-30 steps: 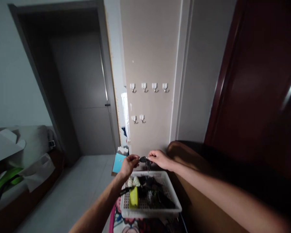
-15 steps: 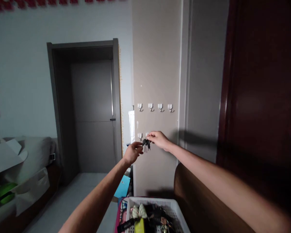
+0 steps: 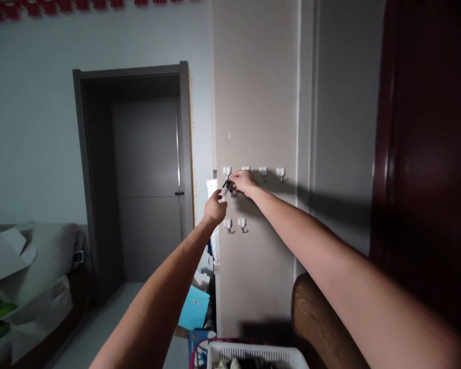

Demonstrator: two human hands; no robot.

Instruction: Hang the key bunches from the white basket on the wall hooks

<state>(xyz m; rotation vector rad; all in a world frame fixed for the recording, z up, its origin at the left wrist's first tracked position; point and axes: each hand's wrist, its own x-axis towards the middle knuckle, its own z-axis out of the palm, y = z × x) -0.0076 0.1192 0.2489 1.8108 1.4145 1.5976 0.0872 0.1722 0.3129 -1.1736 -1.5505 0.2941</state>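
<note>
My right hand [image 3: 243, 182] pinches a dark bunch of keys [image 3: 227, 186] and holds it up against the beige wall panel, just below the leftmost white hook [image 3: 227, 171] of the upper row. My left hand [image 3: 215, 207] hovers just below the keys with its fingers loosely curled and nothing in them. Further white hooks [image 3: 271, 173] continue that row to the right. Two more hooks [image 3: 235, 224] sit lower down, beside my left hand.
A white slotted basket [image 3: 253, 355] with small items stands at the bottom edge, next to a brown rounded armrest [image 3: 315, 318]. A grey door [image 3: 146, 179] is at left, a dark red door [image 3: 426, 179] at right. A sofa with white bags [image 3: 26, 287] lies far left.
Both hands have risen from above the basket to the wall hooks, carrying the keys. My left hand has let go of the keys and dropped slightly below them. The view has tilted up.
</note>
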